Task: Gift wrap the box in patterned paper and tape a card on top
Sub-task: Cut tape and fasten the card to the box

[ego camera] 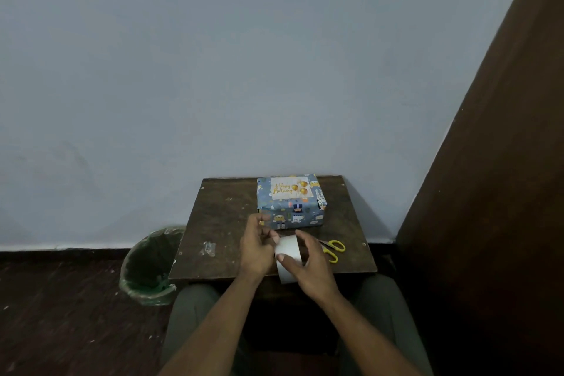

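Wrapped in blue patterned paper, the rectangular gift box (291,207) sits toward the far edge of the small dark wooden table (219,223), and we come to it last. Nearest us, our two forearms reach out over our grey-green trousered knees (192,308). Between our hands we hold a wide white roll of tape (287,256) above the table's near edge. Our left hand (256,250) has its fingers curled, the fingertips pinching at the roll's upper left edge. Our right hand (311,265) curls round the roll from the right, thumb pressed on its white face and forefinger arched over the top.

Just right of that hand, yellow-handled scissors (332,249) lie flat on the table. A patch of pale scuffing marks the wood to the left.

Beyond the hands, the box carries a white "Happy Birthday" card (290,188) with gold balloons on its top face; we cannot tell whether it is taped down.

On the dark floor left of the table stands a bin lined with a green plastic bag (149,265). A pale blue-grey wall (213,70) rises behind, with a brown wooden panel (503,162) at the right.
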